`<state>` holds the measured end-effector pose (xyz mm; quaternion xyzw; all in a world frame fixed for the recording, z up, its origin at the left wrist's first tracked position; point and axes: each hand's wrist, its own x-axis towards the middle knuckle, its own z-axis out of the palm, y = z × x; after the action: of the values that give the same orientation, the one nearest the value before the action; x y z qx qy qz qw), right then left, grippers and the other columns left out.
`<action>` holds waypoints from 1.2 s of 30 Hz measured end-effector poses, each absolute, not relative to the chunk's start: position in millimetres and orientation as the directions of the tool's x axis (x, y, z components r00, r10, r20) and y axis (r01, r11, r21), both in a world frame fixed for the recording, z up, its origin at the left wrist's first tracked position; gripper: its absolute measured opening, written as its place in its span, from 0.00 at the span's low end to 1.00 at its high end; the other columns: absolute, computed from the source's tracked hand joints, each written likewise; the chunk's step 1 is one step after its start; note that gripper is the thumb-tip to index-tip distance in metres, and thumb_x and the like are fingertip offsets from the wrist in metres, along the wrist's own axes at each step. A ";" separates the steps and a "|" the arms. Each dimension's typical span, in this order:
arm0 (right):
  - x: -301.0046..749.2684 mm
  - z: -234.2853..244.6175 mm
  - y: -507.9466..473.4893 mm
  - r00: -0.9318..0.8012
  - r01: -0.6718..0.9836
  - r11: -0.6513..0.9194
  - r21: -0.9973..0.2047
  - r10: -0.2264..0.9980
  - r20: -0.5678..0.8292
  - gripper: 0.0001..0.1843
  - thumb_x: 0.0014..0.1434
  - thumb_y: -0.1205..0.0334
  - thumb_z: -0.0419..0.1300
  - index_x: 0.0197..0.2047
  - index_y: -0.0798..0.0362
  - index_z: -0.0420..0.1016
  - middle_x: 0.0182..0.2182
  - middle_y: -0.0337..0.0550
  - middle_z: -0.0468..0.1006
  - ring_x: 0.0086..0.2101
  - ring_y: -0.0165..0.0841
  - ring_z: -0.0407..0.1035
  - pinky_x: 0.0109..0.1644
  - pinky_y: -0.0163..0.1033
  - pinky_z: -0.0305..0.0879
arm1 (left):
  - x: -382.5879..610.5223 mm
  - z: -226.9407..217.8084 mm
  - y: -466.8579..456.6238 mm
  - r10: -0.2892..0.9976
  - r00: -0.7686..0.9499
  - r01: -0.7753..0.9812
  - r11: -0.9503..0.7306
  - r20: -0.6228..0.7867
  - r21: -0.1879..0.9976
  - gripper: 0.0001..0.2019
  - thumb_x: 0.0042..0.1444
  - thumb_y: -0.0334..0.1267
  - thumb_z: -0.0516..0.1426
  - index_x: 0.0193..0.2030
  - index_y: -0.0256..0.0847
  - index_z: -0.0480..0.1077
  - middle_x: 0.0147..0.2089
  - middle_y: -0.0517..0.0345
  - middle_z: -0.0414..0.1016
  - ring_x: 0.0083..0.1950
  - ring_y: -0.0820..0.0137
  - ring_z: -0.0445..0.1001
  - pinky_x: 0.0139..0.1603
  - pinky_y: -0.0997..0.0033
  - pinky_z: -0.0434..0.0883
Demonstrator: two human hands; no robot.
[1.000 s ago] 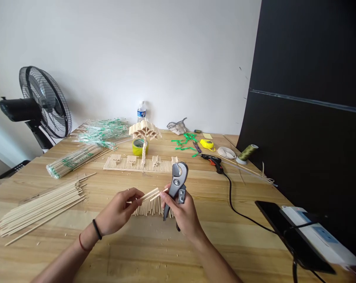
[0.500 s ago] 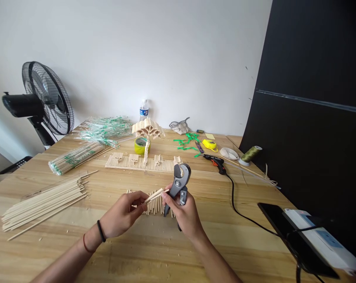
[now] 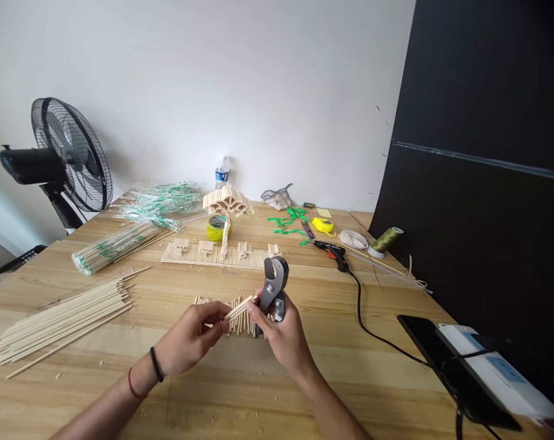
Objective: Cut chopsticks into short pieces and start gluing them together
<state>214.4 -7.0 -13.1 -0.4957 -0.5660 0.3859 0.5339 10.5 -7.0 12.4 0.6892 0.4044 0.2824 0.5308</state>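
A few short wooden sticks [image 3: 239,310] are pinched between the fingers and thumb of my left hand [image 3: 195,333]. My right hand [image 3: 284,339] is closed around a dark grey hand cutter [image 3: 271,287] with a curved jaw, held upright. The right thumb and fingertips also touch the far end of the sticks. Beneath both hands lies a row of short cut sticks [image 3: 233,327], partly covered by them. Just beyond stands a stick model [image 3: 194,253], with a flat base and a post carrying a fan-shaped roof [image 3: 226,198].
Long sticks [image 3: 66,318] and a wrapped bundle [image 3: 116,247] lie left, near plastic wrappers [image 3: 162,201] and a fan [image 3: 73,156]. Green tape [image 3: 215,228] and a bottle [image 3: 221,175] stand behind. At right are a glue gun [image 3: 334,253], tape measure [image 3: 323,226], phone [image 3: 446,360] and power strip [image 3: 501,373].
The sticks have been drawn more evenly together between my hands. The cutter and right hand have shifted slightly left, and the whole view has shifted a little.
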 end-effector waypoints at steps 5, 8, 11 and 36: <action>210.1 -11.9 -10.9 0.041 0.185 0.200 -0.962 0.977 0.211 0.16 0.60 0.50 0.67 0.42 0.51 0.71 0.33 0.41 0.78 0.33 0.35 0.72 0.37 0.37 0.68 | 11.1 10.1 -8.3 0.855 0.516 0.237 -0.093 -0.044 0.967 0.14 0.66 0.45 0.55 0.46 0.34 0.72 0.28 0.63 0.65 0.27 0.74 0.60 0.28 0.74 0.59; 208.8 -11.5 -12.3 0.028 0.197 0.207 -0.958 0.976 0.216 0.15 0.60 0.51 0.67 0.43 0.51 0.71 0.33 0.41 0.78 0.33 0.35 0.72 0.36 0.36 0.68 | 11.3 10.0 -7.9 0.857 0.514 0.236 -0.099 -0.038 0.967 0.15 0.66 0.46 0.55 0.46 0.34 0.72 0.28 0.63 0.66 0.28 0.74 0.60 0.28 0.74 0.60; 208.8 -11.0 -12.2 0.019 0.198 0.208 -0.958 0.976 0.216 0.15 0.61 0.51 0.67 0.42 0.50 0.70 0.33 0.40 0.78 0.32 0.34 0.72 0.36 0.36 0.68 | 11.6 10.1 -7.4 0.856 0.516 0.237 -0.106 -0.033 0.966 0.16 0.66 0.48 0.56 0.45 0.35 0.72 0.28 0.63 0.66 0.28 0.74 0.60 0.28 0.74 0.60; 215.6 -7.5 -9.0 0.024 0.293 0.299 -0.908 0.947 0.319 0.12 0.63 0.52 0.64 0.40 0.53 0.77 0.32 0.45 0.82 0.31 0.36 0.75 0.38 0.39 0.72 | 11.3 8.9 -7.9 0.898 0.439 0.336 -0.156 -0.008 0.929 0.18 0.68 0.51 0.53 0.43 0.36 0.72 0.27 0.63 0.65 0.25 0.74 0.62 0.25 0.75 0.62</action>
<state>215.6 -9.0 -7.5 -0.4990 -0.6214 0.3188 0.5130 11.3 -7.9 8.9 0.7009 0.4402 0.2944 0.4778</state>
